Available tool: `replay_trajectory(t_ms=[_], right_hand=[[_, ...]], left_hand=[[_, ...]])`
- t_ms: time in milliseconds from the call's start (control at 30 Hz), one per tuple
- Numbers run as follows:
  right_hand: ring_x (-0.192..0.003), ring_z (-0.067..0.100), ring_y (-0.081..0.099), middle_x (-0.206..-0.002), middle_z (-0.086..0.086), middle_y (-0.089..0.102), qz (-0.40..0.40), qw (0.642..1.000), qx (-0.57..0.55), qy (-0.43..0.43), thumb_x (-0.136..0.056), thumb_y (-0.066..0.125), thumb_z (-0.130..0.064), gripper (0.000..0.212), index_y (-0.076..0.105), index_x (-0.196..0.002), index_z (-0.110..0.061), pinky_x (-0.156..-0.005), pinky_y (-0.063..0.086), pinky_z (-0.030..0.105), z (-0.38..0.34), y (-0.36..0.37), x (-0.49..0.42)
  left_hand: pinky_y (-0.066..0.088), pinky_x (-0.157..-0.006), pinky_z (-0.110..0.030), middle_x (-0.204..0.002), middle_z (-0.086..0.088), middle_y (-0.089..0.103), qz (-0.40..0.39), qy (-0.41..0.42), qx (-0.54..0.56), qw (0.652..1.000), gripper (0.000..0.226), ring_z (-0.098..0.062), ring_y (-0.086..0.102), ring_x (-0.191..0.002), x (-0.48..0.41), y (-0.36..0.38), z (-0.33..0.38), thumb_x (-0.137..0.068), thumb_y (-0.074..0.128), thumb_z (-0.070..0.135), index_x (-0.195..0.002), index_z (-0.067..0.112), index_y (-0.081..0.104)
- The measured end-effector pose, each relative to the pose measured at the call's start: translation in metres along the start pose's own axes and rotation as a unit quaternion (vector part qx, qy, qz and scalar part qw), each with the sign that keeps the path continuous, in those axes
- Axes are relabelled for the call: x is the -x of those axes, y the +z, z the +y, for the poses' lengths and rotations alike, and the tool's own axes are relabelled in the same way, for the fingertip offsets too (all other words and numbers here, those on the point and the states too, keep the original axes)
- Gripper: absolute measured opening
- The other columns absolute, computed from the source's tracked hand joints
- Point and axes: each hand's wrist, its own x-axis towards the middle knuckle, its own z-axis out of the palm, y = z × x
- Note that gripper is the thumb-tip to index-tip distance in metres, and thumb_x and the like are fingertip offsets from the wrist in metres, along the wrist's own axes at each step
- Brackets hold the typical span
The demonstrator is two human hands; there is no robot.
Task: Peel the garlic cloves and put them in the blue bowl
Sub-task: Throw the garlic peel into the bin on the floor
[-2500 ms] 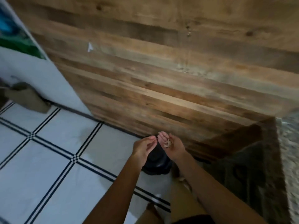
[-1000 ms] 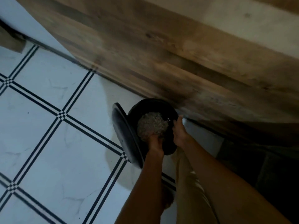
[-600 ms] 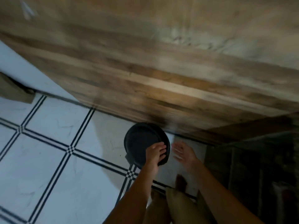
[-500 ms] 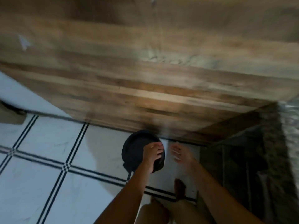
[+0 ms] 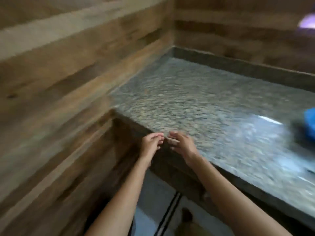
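Over the counter corner, left grip and right grip slack, empty; blue bowl well apart rightward.

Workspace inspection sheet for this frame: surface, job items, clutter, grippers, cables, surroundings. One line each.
Surface: speckled stone counter, bare where it shows; the picture is motion-blurred.
Job's things: blue thing on the counter at the right edge, cut off and blurred, probably the blue bowl; no garlic seen.
Clutter: nothing seen.
Grippers: left hand and right hand look empty, fingers relaxed, fingertips nearly meeting at the counter's near corner.
Cables: nothing seen.
Surroundings: wood-plank wall to the left and behind; tiled floor below; purple blur top right, unidentifiable.
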Motion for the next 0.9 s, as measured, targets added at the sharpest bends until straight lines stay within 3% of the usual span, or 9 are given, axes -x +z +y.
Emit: replay_trajectory(t_ms=[200, 300, 400, 467, 533, 633, 767, 833, 900], right_hand=[[-0.090, 0.018, 0.055, -0.106, 0.005, 0.060, 0.244, 0.964, -0.102, -0.030, -0.095, 0.041, -0.017, 0.026, 0.058, -0.112, -0.009, -0.069, 0.040, 0.025, 0.003, -0.208, 0.076], [-0.091, 0.019, 0.056, -0.102, 0.005, 0.062, 0.308, 0.942, -0.129, -0.027, -0.093, 0.045, -0.018, 0.017, 0.059, -0.102, -0.013, -0.068, 0.042, 0.024, 0.013, -0.283, 0.108], [-0.087, 0.018, 0.057, -0.098, 0.004, 0.063, 0.347, 0.927, -0.141, -0.034, -0.093, 0.046, -0.018, 0.016, 0.060, -0.100, -0.013, -0.068, 0.043, 0.025, 0.017, -0.353, 0.130], [-0.077, 0.016, 0.056, -0.097, 0.006, 0.063, 0.361, 0.921, -0.143, -0.043, -0.093, 0.046, -0.017, 0.016, 0.060, -0.098, -0.012, -0.064, 0.041, 0.023, 0.016, -0.393, 0.142], [-0.068, 0.012, 0.052, -0.097, 0.008, 0.061, 0.373, 0.914, -0.151, -0.050, -0.093, 0.045, -0.014, 0.015, 0.060, -0.091, -0.012, -0.060, 0.037, 0.021, 0.012, -0.438, 0.150], [-0.064, 0.011, 0.050, -0.093, 0.009, 0.059, 0.381, 0.907, -0.169, -0.064, -0.094, 0.043, -0.011, 0.017, 0.059, -0.089, -0.010, -0.057, 0.036, 0.020, 0.005, -0.495, 0.154], [-0.067, 0.012, 0.053, -0.095, 0.010, 0.060, 0.361, 0.913, -0.177, -0.071, -0.095, 0.041, -0.011, 0.020, 0.060, -0.098, -0.006, -0.061, 0.040, 0.022, -0.004, -0.537, 0.152], [-0.067, 0.013, 0.053, -0.092, 0.009, 0.061, 0.346, 0.917, -0.188, -0.065, -0.096, 0.040, -0.011, 0.021, 0.060, -0.093, -0.005, -0.061, 0.041, 0.022, -0.007, -0.551, 0.151], [-0.069, 0.015, 0.054, -0.090, 0.008, 0.062, 0.349, 0.912, -0.204, -0.068, -0.096, 0.040, -0.011, 0.021, 0.060, -0.094, -0.005, -0.062, 0.043, 0.023, -0.008, -0.564, 0.154]], left_hand=[[0.044, -0.047, -0.013, -0.071, -0.002, 0.060, -0.214, 0.010, -0.067, 0.974, 0.016, -0.003, 0.056, -0.054, 0.049, 0.206, 0.007, -0.090, 0.050, -0.003, -0.095, 0.006, 0.062], [0.051, -0.063, -0.022, -0.082, -0.007, 0.068, -0.260, 0.106, -0.178, 0.943, 0.017, -0.015, 0.061, -0.072, 0.066, 0.289, -0.010, -0.086, 0.059, 0.002, -0.099, 0.006, 0.069], [0.035, -0.104, -0.026, -0.127, -0.009, 0.058, -0.324, 0.333, -0.409, 0.786, 0.032, -0.019, 0.051, -0.119, 0.075, 0.366, -0.027, -0.090, 0.055, 0.010, -0.121, 0.013, 0.062], [0.025, -0.111, -0.026, -0.143, -0.009, 0.041, -0.362, 0.407, -0.483, 0.685, 0.041, -0.022, 0.036, -0.132, 0.082, 0.401, -0.039, -0.094, 0.046, 0.011, -0.135, 0.016, 0.049], [0.036, -0.103, -0.031, -0.134, -0.009, 0.046, -0.350, 0.430, -0.521, 0.649, 0.034, -0.025, 0.040, -0.125, 0.087, 0.428, -0.050, -0.094, 0.047, 0.014, -0.126, 0.018, 0.055], [0.042, -0.077, -0.032, -0.096, -0.012, 0.060, -0.305, 0.421, -0.493, 0.697, 0.014, -0.029, 0.056, -0.095, 0.094, 0.446, -0.048, -0.087, 0.054, 0.012, -0.089, 0.007, 0.067], [0.045, -0.074, -0.026, -0.085, -0.011, 0.071, -0.199, 0.491, -0.270, 0.804, 0.007, -0.021, 0.064, -0.079, 0.111, 0.504, 0.006, -0.079, 0.066, 0.003, -0.083, 0.002, 0.072], [0.043, -0.079, -0.026, -0.093, -0.012, 0.071, -0.142, 0.424, -0.249, 0.859, 0.011, -0.023, 0.064, -0.088, 0.094, 0.542, 0.038, -0.082, 0.066, 0.005, -0.090, 0.002, 0.072], [0.042, -0.086, -0.028, -0.102, -0.014, 0.069, -0.134, 0.304, -0.344, 0.878, 0.015, -0.028, 0.063, -0.098, 0.064, 0.567, 0.045, -0.085, 0.063, 0.009, -0.098, 0.005, 0.071]])
